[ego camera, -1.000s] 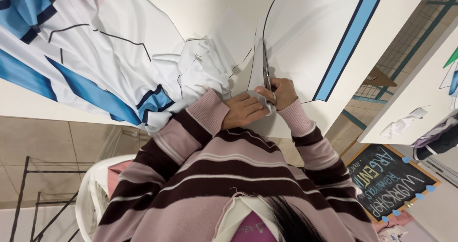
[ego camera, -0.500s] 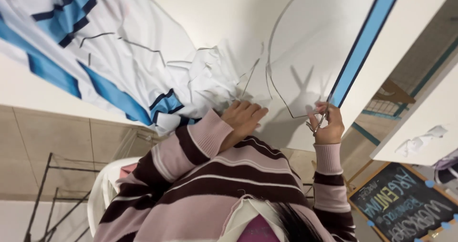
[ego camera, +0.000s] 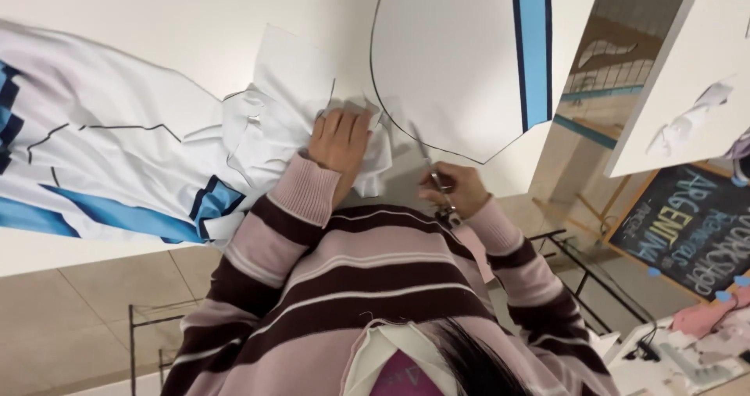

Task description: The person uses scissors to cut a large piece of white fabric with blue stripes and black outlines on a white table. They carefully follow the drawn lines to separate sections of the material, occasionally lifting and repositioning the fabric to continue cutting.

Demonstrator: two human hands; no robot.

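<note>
While left hand (ego camera: 337, 142) fingers press flat on white fabric (ego camera: 273, 115), right hand (ego camera: 461, 189) grips scissors (ego camera: 431, 173)

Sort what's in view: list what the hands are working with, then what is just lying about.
In use:
- scissors, held in the right hand
- white fabric, pressed down by the left hand
- black cutting line drawn on it

Lying about:
- chalkboard sign
- white scraps on the next table
- metal rack
</note>
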